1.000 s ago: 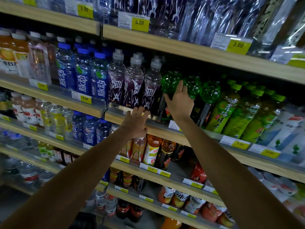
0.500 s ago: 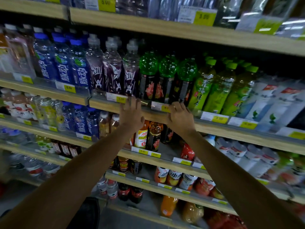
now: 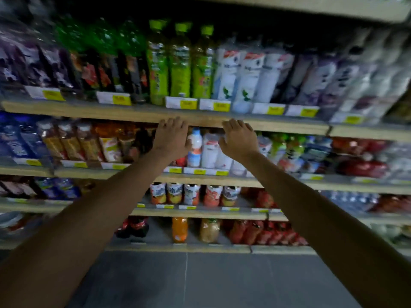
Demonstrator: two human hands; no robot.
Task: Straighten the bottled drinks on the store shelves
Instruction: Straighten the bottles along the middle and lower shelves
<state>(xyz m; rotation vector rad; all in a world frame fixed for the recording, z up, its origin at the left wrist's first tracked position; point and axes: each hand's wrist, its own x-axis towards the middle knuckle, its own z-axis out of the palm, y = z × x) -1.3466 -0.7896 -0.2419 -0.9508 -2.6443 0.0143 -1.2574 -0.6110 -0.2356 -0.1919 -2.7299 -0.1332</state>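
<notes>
At far left we note blurred purple-labelled bottles (image 3: 20, 63), then dark bottles with green tops (image 3: 100, 63), upright on the upper shelf (image 3: 89, 111). The green-capped bottles (image 3: 180, 63) stand at 12 o'clock from the left hand (image 3: 171, 138). Its fingers lie extended and hold nothing, fingertips at the shelf's front edge. At its 3 o'clock we see white bottles (image 3: 209, 150) on the shelf below. Next, the right hand (image 3: 239, 140) is spread and empty at the same edge. White-labelled bottles (image 3: 244, 74) stand at its 12 o'clock.
</notes>
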